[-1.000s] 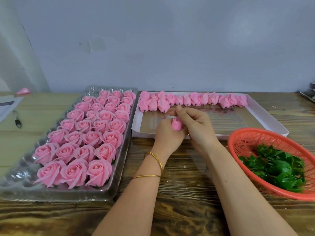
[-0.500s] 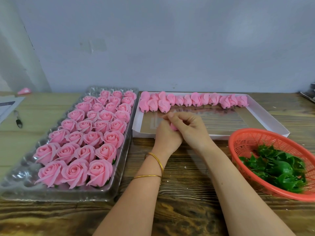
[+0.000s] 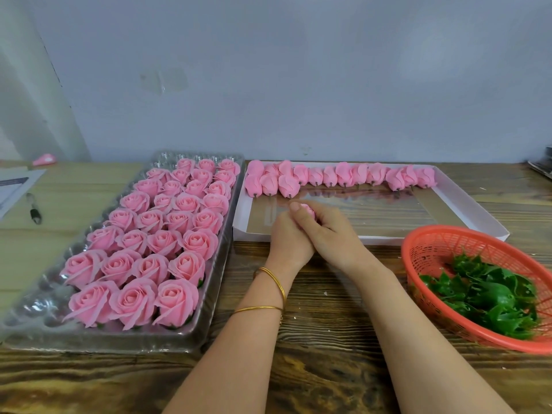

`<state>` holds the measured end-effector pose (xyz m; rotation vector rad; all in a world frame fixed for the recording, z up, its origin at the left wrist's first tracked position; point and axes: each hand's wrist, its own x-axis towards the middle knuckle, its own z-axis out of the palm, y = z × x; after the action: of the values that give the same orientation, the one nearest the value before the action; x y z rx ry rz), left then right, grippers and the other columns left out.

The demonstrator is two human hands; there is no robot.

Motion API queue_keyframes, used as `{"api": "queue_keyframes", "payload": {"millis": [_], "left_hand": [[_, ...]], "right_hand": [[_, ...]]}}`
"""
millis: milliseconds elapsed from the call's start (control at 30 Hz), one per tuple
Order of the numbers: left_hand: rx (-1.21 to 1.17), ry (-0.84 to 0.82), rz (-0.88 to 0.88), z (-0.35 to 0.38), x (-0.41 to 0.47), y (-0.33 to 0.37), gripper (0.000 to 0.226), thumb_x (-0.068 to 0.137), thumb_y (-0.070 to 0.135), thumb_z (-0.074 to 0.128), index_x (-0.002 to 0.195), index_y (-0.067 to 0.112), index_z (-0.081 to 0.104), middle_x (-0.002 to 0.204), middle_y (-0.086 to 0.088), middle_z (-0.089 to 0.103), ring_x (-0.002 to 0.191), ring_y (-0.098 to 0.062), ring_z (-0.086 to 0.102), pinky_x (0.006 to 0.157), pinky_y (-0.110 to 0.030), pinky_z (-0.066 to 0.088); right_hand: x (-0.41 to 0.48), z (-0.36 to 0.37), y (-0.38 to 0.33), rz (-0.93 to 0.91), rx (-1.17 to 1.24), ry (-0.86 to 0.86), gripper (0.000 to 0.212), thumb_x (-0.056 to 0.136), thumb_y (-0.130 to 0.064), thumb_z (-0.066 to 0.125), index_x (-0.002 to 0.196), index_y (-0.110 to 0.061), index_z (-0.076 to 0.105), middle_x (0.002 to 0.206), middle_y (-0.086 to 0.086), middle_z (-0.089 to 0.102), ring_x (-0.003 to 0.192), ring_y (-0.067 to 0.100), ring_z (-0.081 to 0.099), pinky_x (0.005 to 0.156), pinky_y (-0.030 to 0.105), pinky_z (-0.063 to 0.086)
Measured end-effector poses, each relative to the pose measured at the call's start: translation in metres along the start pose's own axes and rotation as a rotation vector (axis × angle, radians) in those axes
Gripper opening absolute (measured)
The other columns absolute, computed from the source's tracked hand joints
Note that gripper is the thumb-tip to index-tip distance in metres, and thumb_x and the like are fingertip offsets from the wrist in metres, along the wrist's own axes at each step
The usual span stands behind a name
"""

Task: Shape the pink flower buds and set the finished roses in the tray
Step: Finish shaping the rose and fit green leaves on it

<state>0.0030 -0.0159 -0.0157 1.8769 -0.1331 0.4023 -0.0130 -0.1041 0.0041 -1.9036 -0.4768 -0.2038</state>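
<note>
Both forearms reach forward from the bottom edge and converge at centre. Left hand (image 3: 286,243) and right hand (image 3: 331,234) touch, right overlapping left. Fingers of both curl round a pink bud (image 3: 308,209), mostly hidden. One thumb points up beside it.

A pink bud (image 3: 307,210) is gripped by the left hand (image 3: 288,240) and right hand (image 3: 325,231) over the white box (image 3: 466,201), at its near edge; finished roses (image 3: 167,222) are held in the tray (image 3: 38,312) left of the box.
</note>
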Motion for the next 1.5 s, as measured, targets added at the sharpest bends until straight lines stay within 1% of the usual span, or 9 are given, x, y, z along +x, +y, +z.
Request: {"api": "queue_keyframes", "payload": {"millis": [133, 467, 667, 800, 900, 1033, 1167, 1367, 1500], "left_hand": [[0.055, -0.004, 0.035, -0.001, 0.000, 0.000, 0.037, 0.094, 0.010, 0.053, 0.062, 0.029, 0.050, 0.063, 0.013, 0.054, 0.062, 0.004, 0.049, 0.051, -0.005, 0.039], [0.087, 0.012, 0.032, -0.004, -0.005, 0.007, 0.044, 0.092, 0.006, 0.056, 0.055, 0.026, 0.044, 0.054, 0.014, 0.044, 0.050, 0.006, 0.045, 0.048, -0.006, 0.034], [0.122, 0.005, 0.015, -0.006, -0.005, 0.012, 0.018, 0.086, 0.013, 0.063, 0.068, 0.011, 0.061, 0.061, 0.007, 0.057, 0.060, -0.007, 0.053, 0.050, -0.010, 0.037], [0.077, 0.023, -0.006, -0.003, -0.008, 0.012, 0.007, 0.082, 0.015, 0.069, 0.079, 0.009, 0.068, 0.070, 0.001, 0.066, 0.068, -0.014, 0.062, 0.055, -0.016, 0.043], [0.169, 0.016, 0.027, -0.002, -0.007, 0.010, 0.009, 0.085, 0.017, 0.066, 0.083, 0.009, 0.069, 0.073, 0.000, 0.065, 0.066, -0.011, 0.054, 0.052, -0.007, 0.037], [0.238, 0.047, 0.065, -0.001, -0.007, 0.009, 0.011, 0.086, 0.014, 0.060, 0.084, 0.008, 0.068, 0.081, -0.009, 0.069, 0.066, -0.010, 0.047, 0.052, -0.001, 0.034], [0.278, 0.049, 0.086, -0.002, -0.008, 0.008, 0.010, 0.084, 0.012, 0.059, 0.081, 0.008, 0.067, 0.079, -0.011, 0.069, 0.072, -0.024, 0.061, 0.054, -0.009, 0.033], [0.349, 0.051, 0.137, -0.002, -0.008, 0.007, 0.010, 0.082, 0.014, 0.062, 0.078, 0.014, 0.071, 0.075, -0.008, 0.071, 0.077, -0.027, 0.067, 0.057, -0.016, 0.030], [0.330, 0.078, 0.202, -0.003, -0.009, 0.010, 0.019, 0.081, 0.018, 0.056, 0.072, 0.013, 0.072, 0.072, -0.011, 0.071, 0.073, -0.030, 0.066, 0.057, -0.023, 0.033]], "right_hand": [[-0.002, 0.000, 0.000, -0.040, -0.047, -0.016, 0.032, 0.101, -0.028, 0.053, 0.084, -0.002, 0.061, 0.078, 0.013, 0.065, 0.073, 0.019, 0.057, 0.074, 0.044, 0.048], [-0.002, -0.003, 0.005, -0.063, -0.158, -0.019, 0.033, 0.098, -0.034, 0.056, 0.068, -0.023, 0.048, 0.058, -0.020, 0.049, 0.058, -0.001, 0.045, 0.056, 0.015, 0.034], [-0.002, -0.005, 0.000, 0.001, 0.023, 0.040, 0.033, 0.089, -0.049, 0.054, 0.072, -0.021, 0.060, 0.068, -0.010, 0.057, 0.068, 0.006, 0.050, 0.067, 0.030, 0.040], [0.004, -0.006, -0.002, 0.029, 0.177, 0.228, 0.053, 0.091, -0.044, 0.050, 0.086, 0.006, 0.065, 0.089, 0.029, 0.065, 0.084, 0.039, 0.059, 0.078, 0.049, 0.048], [0.007, -0.003, 0.002, -0.002, 0.150, 0.304, 0.040, 0.096, -0.029, 0.054, 0.084, 0.006, 0.069, 0.087, 0.026, 0.068, 0.074, 0.020, 0.062, 0.073, 0.038, 0.051], [0.008, 0.000, 0.008, 0.008, 0.108, 0.321, 0.032, 0.092, -0.019, 0.060, 0.067, 0.000, 0.068, 0.061, 0.007, 0.065, 0.062, 0.011, 0.055, 0.063, 0.035, 0.044], [0.009, 0.002, 0.012, 0.018, 0.064, 0.329, 0.035, 0.091, -0.013, 0.061, 0.057, -0.002, 0.063, 0.049, -0.009, 0.055, 0.053, 0.003, 0.049, 0.060, 0.028, 0.040], [0.005, 0.005, 0.008, -0.045, -0.008, 0.323, 0.040, 0.087, -0.019, 0.058, 0.058, 0.005, 0.046, 0.056, 0.020, 0.042, 0.056, 0.008, 0.036, 0.054, 0.035, 0.032], [0.005, 0.006, 0.007, -0.044, 0.006, 0.273, 0.042, 0.088, -0.023, 0.058, 0.065, 0.011, 0.050, 0.058, 0.019, 0.040, 0.060, 0.009, 0.035, 0.054, 0.035, 0.030]]}}
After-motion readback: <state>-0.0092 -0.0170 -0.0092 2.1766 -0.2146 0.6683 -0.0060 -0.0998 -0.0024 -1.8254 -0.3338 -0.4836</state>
